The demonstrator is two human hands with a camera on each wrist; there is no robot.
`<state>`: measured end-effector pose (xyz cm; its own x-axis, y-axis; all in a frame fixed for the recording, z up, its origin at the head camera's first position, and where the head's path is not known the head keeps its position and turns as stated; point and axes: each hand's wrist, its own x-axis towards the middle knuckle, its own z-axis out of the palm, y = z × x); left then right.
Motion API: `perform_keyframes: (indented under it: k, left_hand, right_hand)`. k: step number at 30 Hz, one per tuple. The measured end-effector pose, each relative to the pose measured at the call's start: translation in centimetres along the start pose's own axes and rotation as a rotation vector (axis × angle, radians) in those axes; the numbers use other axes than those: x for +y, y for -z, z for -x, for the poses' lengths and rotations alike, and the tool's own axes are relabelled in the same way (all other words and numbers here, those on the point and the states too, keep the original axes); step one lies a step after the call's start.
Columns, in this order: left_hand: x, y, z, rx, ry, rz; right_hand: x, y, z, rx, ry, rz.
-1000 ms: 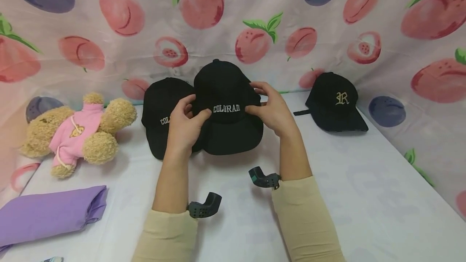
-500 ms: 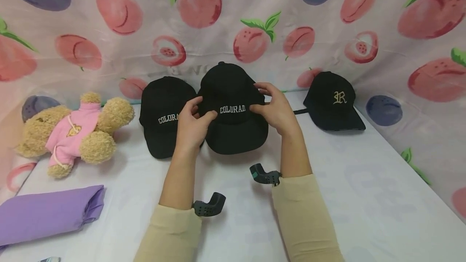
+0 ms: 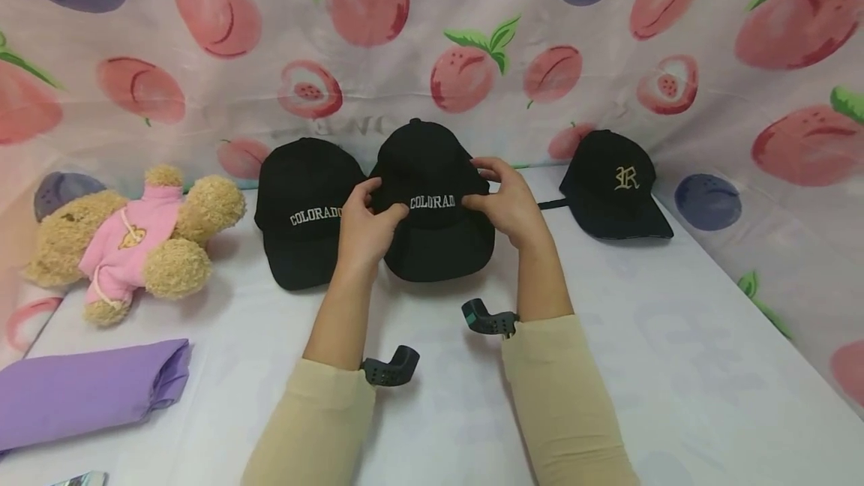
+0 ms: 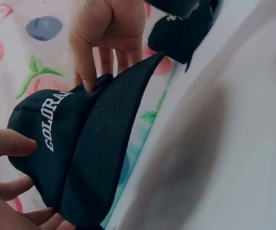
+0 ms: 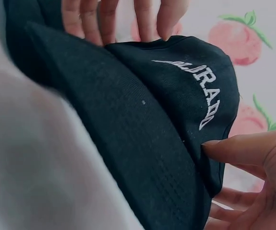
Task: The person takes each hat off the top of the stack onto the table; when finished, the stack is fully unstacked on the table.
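Note:
A black baseball cap (image 3: 432, 246) with white COLORADO lettering is held between both hands, its brim toward me and, in the left wrist view, raised off the white surface. My left hand (image 3: 364, 227) pinches its left side, thumb on the front panel and fingers behind. On the opposite side my right hand (image 3: 509, 205) grips it the same way, the thumb (image 5: 238, 148) beside the lettering. A second black COLORADO cap (image 3: 297, 178) rests on the table just left of the held one, partly behind my left hand.
To the right sits a black cap (image 3: 607, 186) with a gold letter. A teddy bear (image 3: 135, 246) in pink lies at the left, with folded purple cloth (image 3: 88, 396) nearer me. A fruit-print curtain (image 3: 378, 96) closes off the back of the white table (image 3: 432, 426).
Both hands have shifted the held cap slightly right and a little lower, away from the left COLORADO cap, uncovering more of that cap's lettering. The whole view has drifted slightly.

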<state>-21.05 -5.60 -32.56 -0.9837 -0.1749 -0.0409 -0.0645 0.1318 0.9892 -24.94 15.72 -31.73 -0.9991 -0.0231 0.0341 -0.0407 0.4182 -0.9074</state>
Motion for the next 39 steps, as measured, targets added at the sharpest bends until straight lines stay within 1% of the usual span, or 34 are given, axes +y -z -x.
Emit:
perform_keyframes:
  k: [5,9,15,19,26,32,39]
  left_hand:
    - [0.3,-0.6,-0.7,-0.05,-0.013,-0.029]
    - [0.3,-1.0,-1.3,-0.056,-0.003,-0.037]
    - [0.0,-1.6,-1.9,-0.057,0.022,-0.033]
    - [-0.4,-1.9,-2.1,-0.062,0.032,-0.037]
    - [-0.9,-2.6,-2.3,-0.079,0.026,-0.041]
    - [-1.0,-3.0,-2.4,-0.09,0.034,-0.031]
    - [-1.5,-3.7,-2.4,-0.068,0.045,-0.048]
  right_hand:
    - [1.1,0.4,-0.4,0.007,-0.017,0.008]
    - [1.6,0.6,-0.7,0.006,-0.016,0.008]
    - [2.1,0.7,-1.0,-0.004,0.001,0.019]
    - [2.4,0.9,-1.1,-0.012,-0.008,0.037]
    - [2.8,1.5,-1.2,-0.012,-0.013,0.049]
    - [3.1,1.9,-1.3,-0.017,-0.02,0.053]
    - [4.1,2.1,-1.2,-0.014,-0.029,0.034]
